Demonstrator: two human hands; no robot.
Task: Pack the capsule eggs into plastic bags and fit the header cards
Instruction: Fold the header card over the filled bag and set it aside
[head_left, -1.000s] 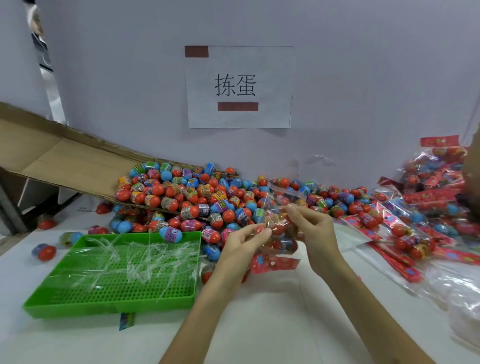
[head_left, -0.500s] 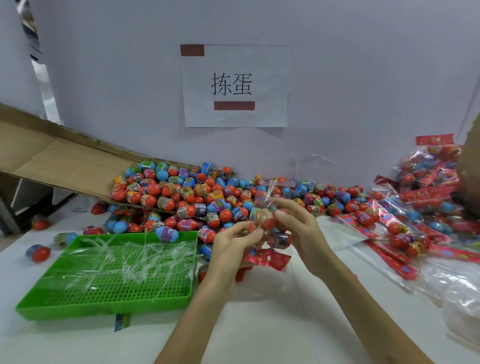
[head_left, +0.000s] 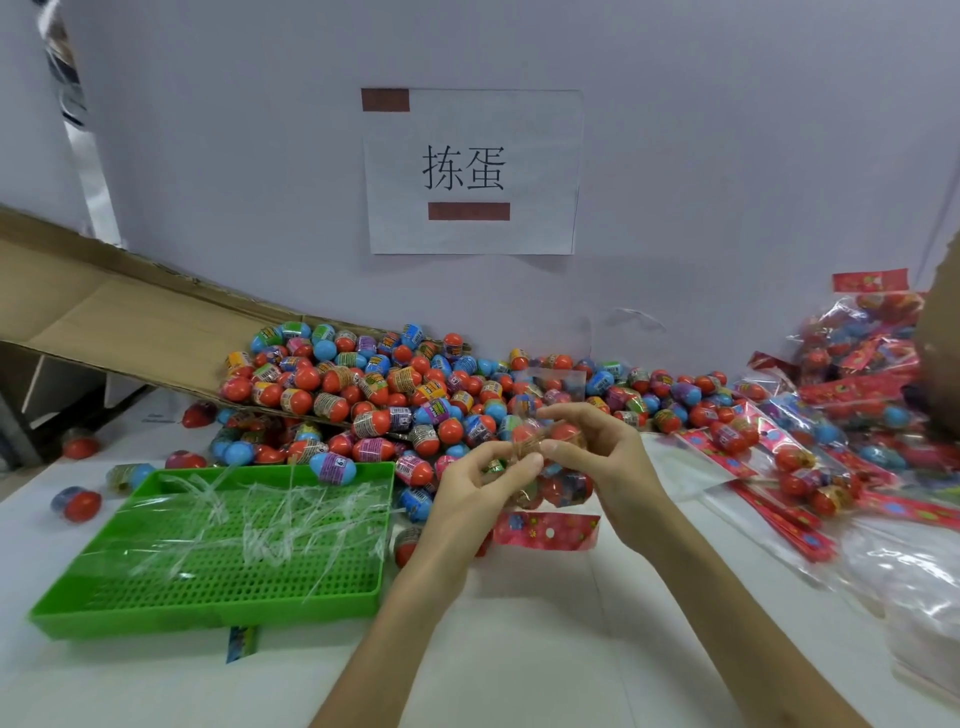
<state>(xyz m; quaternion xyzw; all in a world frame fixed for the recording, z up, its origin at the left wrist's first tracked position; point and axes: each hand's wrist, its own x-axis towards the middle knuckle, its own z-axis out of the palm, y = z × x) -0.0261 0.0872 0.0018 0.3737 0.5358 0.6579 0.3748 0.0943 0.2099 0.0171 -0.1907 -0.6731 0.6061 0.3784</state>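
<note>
Diffuse, even, fairly bright light; faint shadow on bench (head_left: 524, 587) below fingers (head_left: 506, 460). Fingers and plastic bag (head_left: 563, 486) motion-smeared. Glare on clear bags (head_left: 914, 587) right of fingers. Wide-angle bowing at edges

Standing here, all that shows of the person is two arms in the lower middle of the frame. The left forearm (head_left: 395, 623) and the right forearm (head_left: 727, 597) are bare and slender from the bottom edge up to the wrists. The left grip (head_left: 470, 486) and the right grip (head_left: 608, 457) are bare hands with slim fingers. The fingertips are blurred, so the nails cannot be made out.
</note>
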